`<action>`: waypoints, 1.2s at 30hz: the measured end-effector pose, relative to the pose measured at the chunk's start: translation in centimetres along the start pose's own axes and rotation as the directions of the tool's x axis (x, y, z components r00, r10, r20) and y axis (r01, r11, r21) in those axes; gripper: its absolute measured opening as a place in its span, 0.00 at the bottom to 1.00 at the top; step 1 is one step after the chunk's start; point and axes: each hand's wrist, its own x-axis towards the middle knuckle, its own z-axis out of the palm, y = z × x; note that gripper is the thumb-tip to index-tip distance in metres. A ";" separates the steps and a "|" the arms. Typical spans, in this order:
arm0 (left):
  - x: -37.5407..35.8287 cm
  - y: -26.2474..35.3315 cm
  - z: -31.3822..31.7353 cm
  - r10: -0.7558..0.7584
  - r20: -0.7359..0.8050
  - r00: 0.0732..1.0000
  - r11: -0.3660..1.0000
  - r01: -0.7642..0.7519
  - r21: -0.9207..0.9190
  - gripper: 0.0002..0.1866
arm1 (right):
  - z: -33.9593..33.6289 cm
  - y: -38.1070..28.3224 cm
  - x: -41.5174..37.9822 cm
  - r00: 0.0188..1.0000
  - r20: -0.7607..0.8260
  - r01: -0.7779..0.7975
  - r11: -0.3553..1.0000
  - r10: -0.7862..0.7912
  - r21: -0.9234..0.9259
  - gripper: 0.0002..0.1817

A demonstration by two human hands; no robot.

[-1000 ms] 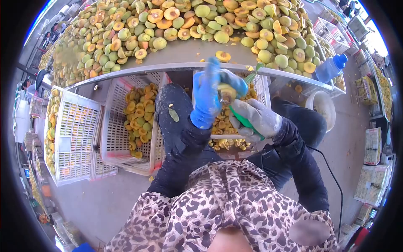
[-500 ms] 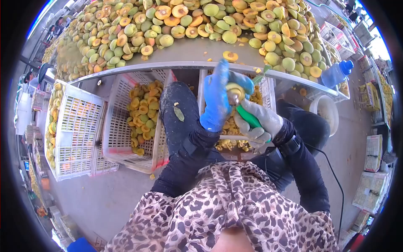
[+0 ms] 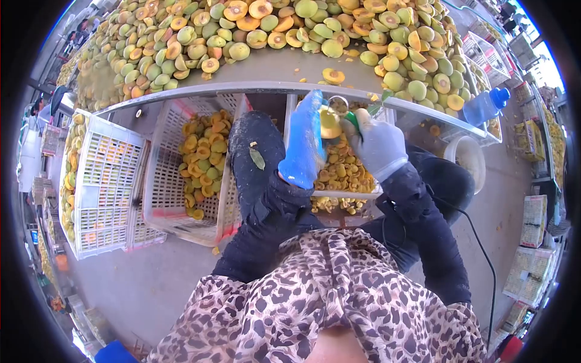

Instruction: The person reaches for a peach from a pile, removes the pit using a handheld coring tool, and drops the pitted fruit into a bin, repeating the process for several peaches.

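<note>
I see my left hand in a blue glove, closed around a yellow fruit half, held just under the near edge of the metal table. My right hand, in a grey glove, is clenched on a green-handled pitting tool whose metal loop meets the fruit. Both hands are above the white crate of cut halves between my knees; a second crate of halves stands on the left. The far table carries a large heap of peaches, and a blue bottle stands at the right edge.

I judge the fruit half to be light, soft and wet, so slippery. It is better to cup it by the skin side and press gently, because the flesh bruises easily.
</note>
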 end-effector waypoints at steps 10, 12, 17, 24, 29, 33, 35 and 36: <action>-2.0 9.7 -5.4 0.854 0.202 0.480 -0.064 -0.288 0.956 0.09 | 0.1 3.2 4.5 0.967 0.111 -0.209 0.961 0.231 -0.184 0.21; -0.5 9.3 -5.6 0.842 0.242 0.482 -0.040 -0.392 0.919 0.10 | 1.6 3.1 9.2 0.970 0.147 -0.167 0.969 0.195 -0.181 0.22; 2.7 7.7 -3.1 0.398 -0.107 0.911 0.823 -0.303 0.481 0.14 | 6.5 3.8 17.4 0.855 0.455 -0.045 0.911 0.248 -0.411 0.25; 5.0 7.1 -3.0 -0.047 -0.110 0.993 0.960 0.075 0.268 0.27 | 2.5 1.4 14.6 0.907 0.407 0.156 0.985 -0.113 -0.075 0.23; 4.0 5.0 -0.5 -0.259 0.253 0.932 0.945 0.299 -0.135 0.22 | -0.6 -1.5 7.8 0.943 0.127 0.301 0.951 -0.307 0.063 0.16; 2.7 3.6 -0.5 -0.142 0.035 0.989 0.954 0.146 -0.262 0.17 | -1.5 -1.9 3.3 0.997 -0.052 0.066 0.927 -0.050 0.369 0.11; 1.5 3.5 0.7 -0.017 0.038 0.999 0.960 0.027 -0.279 0.16 | -1.2 -2.8 0.8 0.973 0.170 -0.228 0.748 0.155 0.624 0.13; 0.8 3.5 1.6 -0.025 0.037 0.999 0.962 0.034 -0.271 0.16 | -1.1 -3.3 0.0 0.972 0.170 -0.235 0.741 0.164 0.629 0.13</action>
